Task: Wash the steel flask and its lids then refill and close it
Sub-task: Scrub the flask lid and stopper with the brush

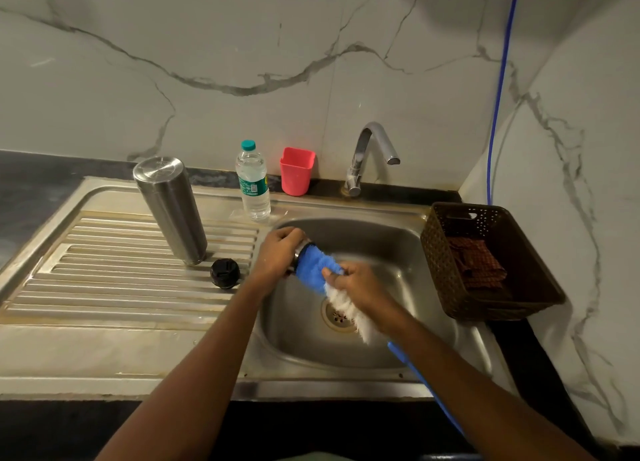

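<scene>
Over the sink (408, 252), left fingers (290, 234) clasp one steel lid (300, 250), right fingers (333, 277) clasp one brush (317, 263); one flask (169, 211) stands aside.

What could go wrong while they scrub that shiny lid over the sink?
The steel lid, gripped by the left hand while the right hand works the brush, might slip into the sink. The tall flask stands on the ribbed drainboard near that arm; a bump could topple it onto the black lid.
</scene>
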